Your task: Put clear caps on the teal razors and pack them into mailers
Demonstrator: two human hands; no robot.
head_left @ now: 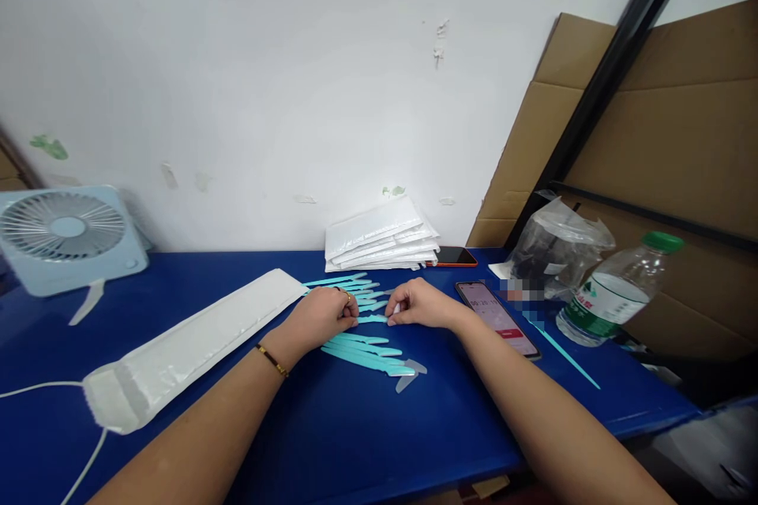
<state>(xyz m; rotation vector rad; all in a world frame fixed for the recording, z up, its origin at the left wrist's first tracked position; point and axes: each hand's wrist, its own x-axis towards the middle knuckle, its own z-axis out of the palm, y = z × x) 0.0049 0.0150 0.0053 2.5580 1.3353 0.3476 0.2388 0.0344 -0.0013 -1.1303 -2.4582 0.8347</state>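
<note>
Several teal eyebrow razors lie in a fan on the blue table; the lower group (pixel 364 351) sits just in front of my hands and the upper group (pixel 349 282) just behind. Between my hands is one teal eyebrow razor (pixel 373 319). My left hand (pixel 323 317) pinches its handle end, hiding part of it. Closed at the opposite, blade end is my right hand (pixel 422 303), thumb and finger together on the tip. Clear blade covers (pixel 407 380) rest by the front razors. A long white padded mailer (pixel 195 351) lies left of my left hand.
A stack of white padded mailers (pixel 382 237) is against the wall. Right of my hand lie a phone (pixel 497 317) showing a timer, a water bottle (pixel 613 292), a clear plastic container (pixel 550 245) and a loose teal stick (pixel 568 357). A fan (pixel 71 233) stands left.
</note>
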